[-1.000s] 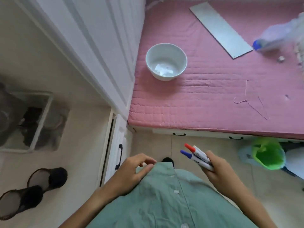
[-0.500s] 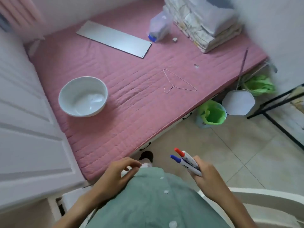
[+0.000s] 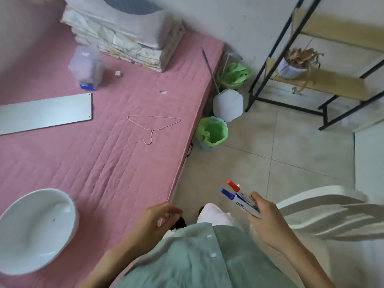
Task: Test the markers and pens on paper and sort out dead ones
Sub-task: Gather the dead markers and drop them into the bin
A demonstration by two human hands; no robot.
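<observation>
Markers [image 3: 241,199] sit bundled in the right hand [image 3: 264,221], caps pointing forward-left toward the bed [image 3: 116,163]; left hand [image 3: 153,220] loosely curled, holding nothing.

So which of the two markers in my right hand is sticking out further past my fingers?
The red-capped marker. Its cap reaches further from the right hand than that of the blue-capped marker, which lies beside it on the side toward the left hand.

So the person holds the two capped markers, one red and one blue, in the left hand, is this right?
Not quite: the head view shows the right hand gripping the red-capped marker and the blue-capped marker. The left hand holds nothing, its fingers loosely curled near the shirt.
</observation>
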